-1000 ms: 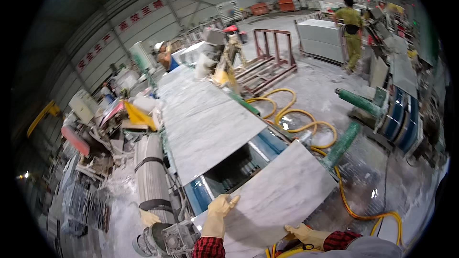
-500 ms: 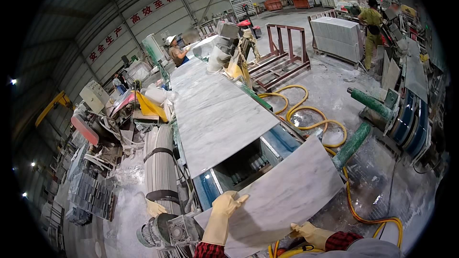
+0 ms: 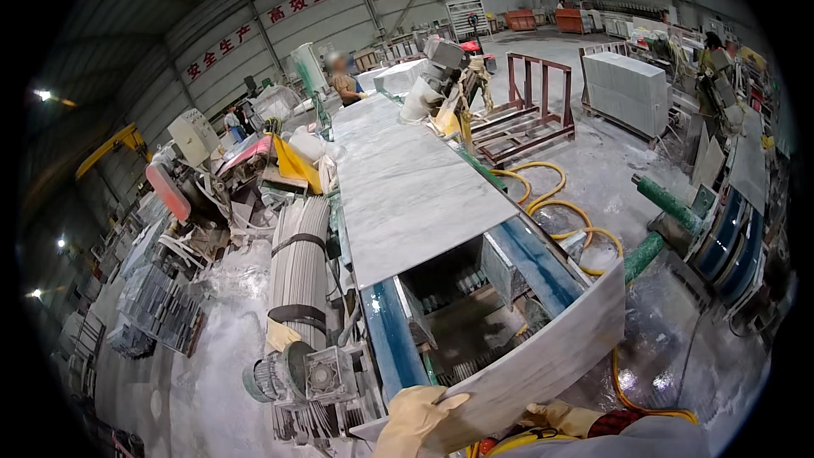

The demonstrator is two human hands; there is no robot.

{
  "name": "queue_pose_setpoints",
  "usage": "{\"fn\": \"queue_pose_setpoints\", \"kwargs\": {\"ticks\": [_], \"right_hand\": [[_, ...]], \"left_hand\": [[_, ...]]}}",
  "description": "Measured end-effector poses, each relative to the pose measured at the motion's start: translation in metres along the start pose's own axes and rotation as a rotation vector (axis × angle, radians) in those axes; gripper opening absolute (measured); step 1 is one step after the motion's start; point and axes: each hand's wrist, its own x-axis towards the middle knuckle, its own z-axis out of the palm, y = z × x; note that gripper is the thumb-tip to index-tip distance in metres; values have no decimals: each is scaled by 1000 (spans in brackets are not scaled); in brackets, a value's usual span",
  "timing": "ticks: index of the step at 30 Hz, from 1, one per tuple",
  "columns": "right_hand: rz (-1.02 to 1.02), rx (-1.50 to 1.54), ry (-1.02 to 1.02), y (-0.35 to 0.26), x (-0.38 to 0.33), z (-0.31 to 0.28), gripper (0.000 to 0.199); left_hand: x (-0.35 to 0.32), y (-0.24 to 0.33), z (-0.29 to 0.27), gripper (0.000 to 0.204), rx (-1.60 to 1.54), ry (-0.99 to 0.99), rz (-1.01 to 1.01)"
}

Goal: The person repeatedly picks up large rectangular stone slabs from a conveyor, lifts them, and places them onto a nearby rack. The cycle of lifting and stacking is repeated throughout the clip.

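At six o'clock, the gloved left hand (image 3: 415, 417) pinches the tilted marble slab (image 3: 555, 352), spanning four to six; the gloved right hand (image 3: 563, 417), at five, is near its lower edge, finger grip unclear. Beyond, blue belts (image 3: 393, 341) run beneath a flat slab (image 3: 420, 225) at the dial's centre.

Small lamps (image 3: 42, 96) glare against dim, warped edges.

Dressed in smooth pale-cream rubber gloves (image 3: 411, 424) at lower centre, a red-and-black checked fabric sleeve (image 3: 615, 423) and plain pale-grey covering (image 3: 649, 442) toward lower right.
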Motion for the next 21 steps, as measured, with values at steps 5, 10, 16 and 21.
{"fn": "queue_pose_setpoints", "kwargs": {"ticks": [5,10,16,21], "right_hand": [[-236,-92,135,-30,-53,38,47],[-419,-86,35,-52,-67,10,48],[-554,-24,-8,-86,-97,-45,64],[-603,166,72,-92,-129,-110,70]], "left_hand": [[-10,16,-22,38,-217,54,-29],[0,62,-26,33,-193,148,10],[51,124,-1,33,-144,161,51],[103,199,38,44,-138,106,113]]}}
